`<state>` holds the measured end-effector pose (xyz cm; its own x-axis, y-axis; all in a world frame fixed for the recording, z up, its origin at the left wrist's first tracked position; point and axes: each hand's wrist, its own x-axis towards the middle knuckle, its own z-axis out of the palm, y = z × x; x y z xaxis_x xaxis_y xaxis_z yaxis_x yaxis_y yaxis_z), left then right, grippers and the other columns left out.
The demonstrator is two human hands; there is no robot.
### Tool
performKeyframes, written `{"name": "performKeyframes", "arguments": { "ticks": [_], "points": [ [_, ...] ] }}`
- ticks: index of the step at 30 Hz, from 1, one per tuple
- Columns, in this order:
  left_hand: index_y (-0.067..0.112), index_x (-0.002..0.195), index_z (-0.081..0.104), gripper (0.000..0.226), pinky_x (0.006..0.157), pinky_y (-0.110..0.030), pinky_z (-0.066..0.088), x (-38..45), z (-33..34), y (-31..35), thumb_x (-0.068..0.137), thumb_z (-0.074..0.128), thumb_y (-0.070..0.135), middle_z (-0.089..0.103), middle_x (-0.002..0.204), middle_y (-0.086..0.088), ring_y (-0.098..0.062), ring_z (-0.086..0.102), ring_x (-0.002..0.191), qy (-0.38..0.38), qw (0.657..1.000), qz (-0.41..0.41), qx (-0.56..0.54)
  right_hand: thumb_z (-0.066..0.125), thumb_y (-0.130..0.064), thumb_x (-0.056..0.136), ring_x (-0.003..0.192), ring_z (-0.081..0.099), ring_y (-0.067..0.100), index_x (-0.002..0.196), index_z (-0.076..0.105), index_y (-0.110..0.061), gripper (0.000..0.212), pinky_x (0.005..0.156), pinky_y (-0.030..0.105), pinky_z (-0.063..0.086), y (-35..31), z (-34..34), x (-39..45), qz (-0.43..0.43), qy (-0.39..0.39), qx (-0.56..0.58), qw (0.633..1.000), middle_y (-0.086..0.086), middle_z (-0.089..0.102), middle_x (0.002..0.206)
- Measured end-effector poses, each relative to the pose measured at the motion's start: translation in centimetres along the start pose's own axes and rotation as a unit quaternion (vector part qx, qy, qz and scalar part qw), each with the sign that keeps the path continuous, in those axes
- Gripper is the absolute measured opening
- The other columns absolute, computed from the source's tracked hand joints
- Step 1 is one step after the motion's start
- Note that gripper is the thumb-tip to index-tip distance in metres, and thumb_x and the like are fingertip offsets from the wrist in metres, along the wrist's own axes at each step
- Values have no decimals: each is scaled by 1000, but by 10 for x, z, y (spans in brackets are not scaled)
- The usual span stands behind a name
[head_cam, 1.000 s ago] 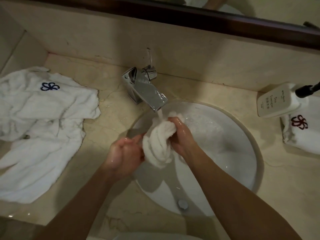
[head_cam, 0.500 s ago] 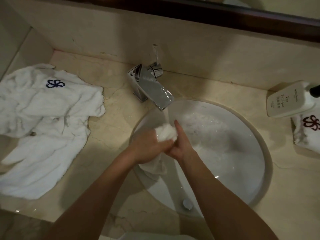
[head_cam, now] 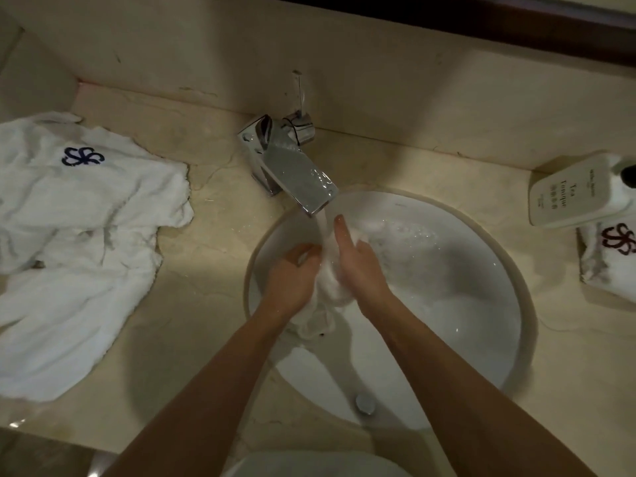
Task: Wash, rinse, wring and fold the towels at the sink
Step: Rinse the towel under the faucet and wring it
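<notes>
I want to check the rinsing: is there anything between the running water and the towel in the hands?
Nothing visible: the stream from the faucet falls straight onto the towel, held between the left hand and right hand.

From my feed I see a beige marble tabletop (head_cam: 213, 256), veined and glossy, spotted with water near the basin cut-out. A matching marble backsplash (head_cam: 378, 80) rises behind it, and a side wall (head_cam: 31, 74) closes the left corner. Along the top runs the dark wooden frame of a mirror (head_cam: 516, 18). The light is dim and warm, throwing soft shadows across the stone.
</notes>
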<state>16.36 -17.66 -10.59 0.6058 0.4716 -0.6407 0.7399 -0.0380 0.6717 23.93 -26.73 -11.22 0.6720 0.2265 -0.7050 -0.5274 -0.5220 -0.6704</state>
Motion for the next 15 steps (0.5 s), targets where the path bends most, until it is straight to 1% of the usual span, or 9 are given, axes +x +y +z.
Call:
{"name": "performKeyframes", "arguments": {
  "ticks": [1, 3, 5, 6, 7, 9, 11, 13, 15],
  "points": [
    [12, 98, 70, 32, 69, -26, 44, -4, 3, 0, 99, 44, 32, 72, 91, -5, -15, 62, 82, -17, 1000, 7, 11, 26, -68, 98, 114, 59, 27, 131, 59, -14, 72, 96, 34, 41, -3, -3, 1, 9, -18, -13, 1000, 11, 62, 124],
    [6, 86, 70, 33, 68, -20, 45, -14, 4, -2, 100, 47, 25, 72, 81, -6, -6, 60, 70, -45, 998, 37, 11, 27, -65, 101, 98, 66, 27, 124, 63, -12, 68, 86, 34, 50, -7, -7, 18, 78, -74, 60, 992, 16, 67, 114],
    [26, 77, 70, 27, 64, -5, 42, -25, -5, -4, 98, 53, 25, 67, 71, 16, 9, 59, 63, -48, 998, 39, 15, 39, -51, 104, 86, 71, 25, 125, 61, -5, 55, 74, 32, 57, 2, -8, 38, 163, -108, 246, 949, 17, 71, 105],
    [34, 78, 68, 24, 61, -1, 40, -29, -11, -4, 97, 56, 25, 65, 71, 20, 11, 60, 65, -35, 998, 42, 23, 43, -42, 104, 84, 72, 26, 128, 59, -2, 49, 74, 34, 58, 11, -7, 45, 188, -112, 307, 926, 17, 72, 102],
    [33, 80, 68, 21, 60, -2, 41, -30, -18, -4, 96, 57, 27, 65, 72, 17, 7, 61, 67, -19, 998, 51, 28, 47, -37, 103, 86, 72, 28, 129, 59, -1, 46, 77, 36, 58, 18, -2, 51, 210, -116, 337, 911, 18, 72, 100],
    [18, 78, 72, 27, 59, -14, 45, -28, -26, -4, 93, 60, 37, 68, 72, 3, -4, 62, 66, 8, 997, 71, 39, 53, -36, 101, 93, 68, 30, 123, 61, 1, 44, 84, 39, 54, 22, 12, 54, 233, -121, 321, 910, 19, 70, 99],
    [9, 82, 72, 38, 65, -29, 48, -21, -25, -6, 88, 58, 44, 70, 76, -7, -15, 65, 73, 43, 995, 74, 43, 51, -31, 103, 93, 65, 29, 115, 62, 2, 37, 74, 30, 51, 14, 28, 51, 203, -84, 250, 943, 14, 66, 88],
    [17, 95, 72, 28, 72, -29, 45, -10, -21, -5, 92, 59, 41, 71, 86, 2, -16, 64, 84, 88, 994, 52, 26, 51, -25, 103, 77, 65, 25, 108, 66, -2, 28, 53, 20, 47, 6, 34, 47, 114, -58, 190, 973, 6, 64, 74],
    [25, 105, 68, 21, 79, -26, 42, 0, -19, -1, 91, 62, 40, 67, 95, 14, -9, 61, 92, 129, 991, 3, -26, 55, -33, 101, 60, 58, 16, 85, 67, -14, 28, 46, 18, 41, -3, 29, 36, 38, -51, 121, 991, -6, 61, 57]
  ]
}}
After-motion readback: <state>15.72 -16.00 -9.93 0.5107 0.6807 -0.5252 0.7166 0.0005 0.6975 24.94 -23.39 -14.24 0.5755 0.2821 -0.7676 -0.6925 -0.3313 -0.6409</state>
